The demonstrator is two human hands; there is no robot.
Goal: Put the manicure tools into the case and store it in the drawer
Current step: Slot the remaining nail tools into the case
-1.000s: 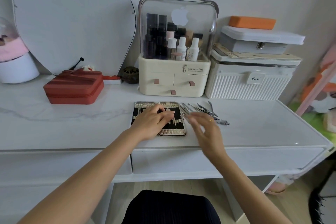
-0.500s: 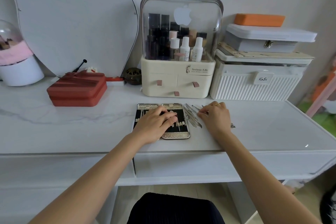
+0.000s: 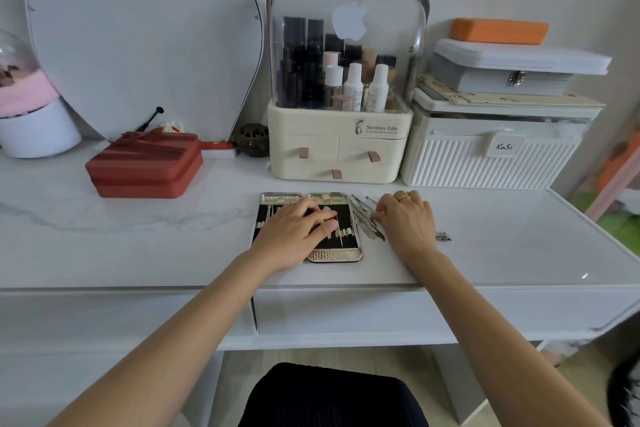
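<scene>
The manicure case [image 3: 334, 255] lies open and flat on the white desk, black inside with a gold rim, several tools strapped in it. My left hand [image 3: 294, 236] rests on the case with its fingers spread over the tools. Several loose metal tools [image 3: 363, 220] lie in a row just right of the case. My right hand [image 3: 407, 224] sits over these loose tools, fingers curled down onto them; whether it grips one is hidden. A nail clipper [image 3: 443, 236] pokes out right of that hand. The desk drawer [image 3: 346, 312] below is closed.
A red zip case [image 3: 145, 166] sits at the left. Behind the tools stand a cream cosmetics organiser [image 3: 341, 156] and a white ribbed box [image 3: 491, 156] with a grey box and an orange block on top. A mirror leans at the back left.
My right hand came down from above the desk onto the loose tools and has stayed there. My left hand has kept its place on the open case.
</scene>
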